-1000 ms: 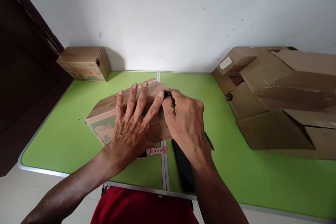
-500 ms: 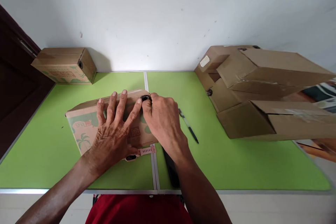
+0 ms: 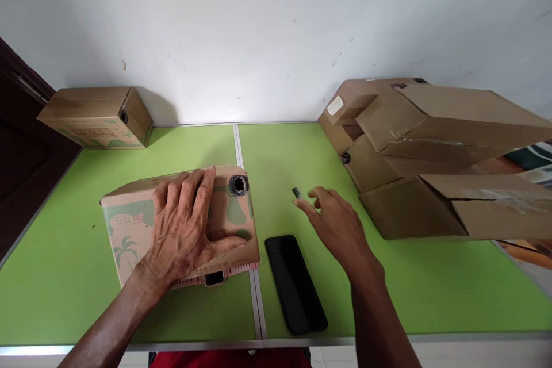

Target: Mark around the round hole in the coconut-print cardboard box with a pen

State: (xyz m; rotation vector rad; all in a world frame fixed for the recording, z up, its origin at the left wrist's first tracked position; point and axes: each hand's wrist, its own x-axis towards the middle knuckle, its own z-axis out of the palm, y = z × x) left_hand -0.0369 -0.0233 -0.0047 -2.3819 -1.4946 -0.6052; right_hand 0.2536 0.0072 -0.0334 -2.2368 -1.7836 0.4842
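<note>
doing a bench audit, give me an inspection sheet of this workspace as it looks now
surface: green table, seam down the middle.
job's things: printed box with a round hole in its side; pen, mostly hidden.
clutter: black phone; pink watch under the box edge; small box far left; cardboard pile right.
grips: left hand flat on the printed box; right hand open over the pen.
cables: nothing seen.
surroundings: white wall; dark door left.
</note>
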